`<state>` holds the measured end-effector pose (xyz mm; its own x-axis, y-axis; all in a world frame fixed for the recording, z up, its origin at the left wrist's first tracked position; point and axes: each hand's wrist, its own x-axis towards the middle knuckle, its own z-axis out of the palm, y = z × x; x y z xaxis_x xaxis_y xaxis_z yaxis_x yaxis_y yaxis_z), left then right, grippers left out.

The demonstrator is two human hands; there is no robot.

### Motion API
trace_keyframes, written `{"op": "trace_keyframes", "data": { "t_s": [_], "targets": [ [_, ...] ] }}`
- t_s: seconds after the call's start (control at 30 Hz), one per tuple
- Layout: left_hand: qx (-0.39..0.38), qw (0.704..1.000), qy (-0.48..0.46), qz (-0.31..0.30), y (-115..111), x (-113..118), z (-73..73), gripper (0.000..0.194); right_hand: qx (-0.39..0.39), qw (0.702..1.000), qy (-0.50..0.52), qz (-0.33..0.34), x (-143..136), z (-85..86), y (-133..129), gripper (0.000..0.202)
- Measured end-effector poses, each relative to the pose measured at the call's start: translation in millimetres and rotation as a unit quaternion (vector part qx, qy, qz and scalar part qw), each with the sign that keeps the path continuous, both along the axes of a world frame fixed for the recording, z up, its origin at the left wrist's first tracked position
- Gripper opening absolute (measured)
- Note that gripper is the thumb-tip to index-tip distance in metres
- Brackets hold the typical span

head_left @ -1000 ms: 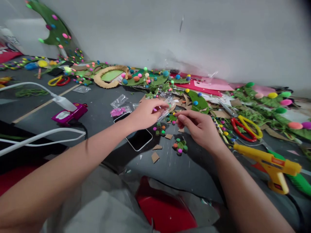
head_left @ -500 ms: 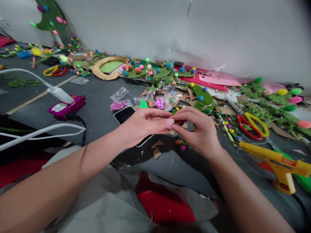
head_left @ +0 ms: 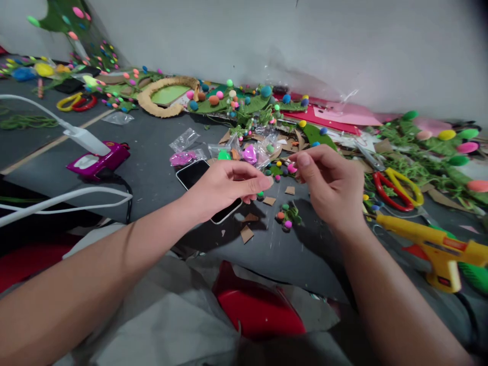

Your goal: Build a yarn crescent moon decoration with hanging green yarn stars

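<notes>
My left hand (head_left: 238, 185) is over a black-screened phone (head_left: 192, 174), its thumb pressed toward its curled fingers. Whatever it may pinch is too small to make out; a green ball (head_left: 260, 194) shows just under its fingertips. Apart from it, to the right, my right hand (head_left: 331, 183) is also closed in a pinch. A pink ball (head_left: 292, 168) appears by its fingertips; whether it is held I cannot tell. Below and between the hands lies a small green sprig with coloured balls (head_left: 290, 216). Cardboard scraps (head_left: 247, 234) are scattered near it.
At right, a yellow glue gun (head_left: 430, 241) lies before red-and-yellow scissors (head_left: 396, 190). Small bags of coloured clay (head_left: 186, 157) sit beyond the phone. Farther back are a tan ring (head_left: 143, 99) and ball-studded green pieces (head_left: 251, 105). A purple adapter (head_left: 101, 162) with cables stands left.
My hands, touching at the fingertips before, have moved apart, the right one going rightward. The sprig and scraps between them show more fully. The view has shifted slightly.
</notes>
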<state>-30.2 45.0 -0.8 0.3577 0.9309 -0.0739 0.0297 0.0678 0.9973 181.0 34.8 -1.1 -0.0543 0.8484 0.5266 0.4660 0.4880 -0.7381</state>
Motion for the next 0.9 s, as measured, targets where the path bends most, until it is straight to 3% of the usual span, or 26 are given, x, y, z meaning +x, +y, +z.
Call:
{"op": "trace_keyframes", "data": {
  "t_s": [0.13,0.27,0.43,0.53,0.6,0.67,0.73,0.8,0.87,0.9],
  "targets": [
    [-0.03,0.999,-0.02,-0.037,1.3,2.3,-0.7,0.013,-0.023,1.0,-0.002,-0.003,4.1,1.9,9.4,0.032],
    [-0.05,0.996,-0.024,-0.074,0.3,5.5,-1.8,0.019,-0.067,0.994,-0.063,0.064,7.7,9.8,15.6,0.03],
    [0.017,0.998,0.001,-0.065,-2.1,7.1,-2.6,0.011,-0.128,0.97,-0.15,0.145,29.6,18.0,-21.5,0.025],
    [-0.011,0.994,-0.038,-0.099,-3.9,6.4,-1.0,0.009,-0.234,0.938,-0.152,0.204,56.5,16.6,-62.0,0.016],
    [-0.042,0.989,-0.069,-0.122,-4.7,5.5,0.5,0.021,-0.299,0.918,-0.148,0.214,76.7,14.7,-85.7,0.014],
    [-0.049,0.987,-0.077,-0.135,-4.9,4.5,1.7,0.034,-0.329,0.91,-0.154,0.198,97.2,13.5,-102.8,0.015],
    [-0.033,0.988,-0.061,-0.137,-4.7,3.7,2.4,0.027,-0.362,0.898,-0.169,0.185,117.8,13.0,-113.8,0.018],
    [-0.024,0.989,-0.048,-0.139,-4.7,3.4,3.2,0.013,-0.432,0.857,-0.206,0.189,139.4,12.1,-121.2,0.017],
    [-0.037,0.987,-0.054,-0.144,-5.1,3.6,4.0,0.014,-0.498,0.807,-0.249,0.196,161.9,8.9,-127.5,0.015],
    [-0.049,0.986,-0.063,-0.146,-5.3,3.8,4.2,0.015,-0.513,0.796,-0.268,0.177,173.2,6.2,-130.4,0.019]
  ]
}}
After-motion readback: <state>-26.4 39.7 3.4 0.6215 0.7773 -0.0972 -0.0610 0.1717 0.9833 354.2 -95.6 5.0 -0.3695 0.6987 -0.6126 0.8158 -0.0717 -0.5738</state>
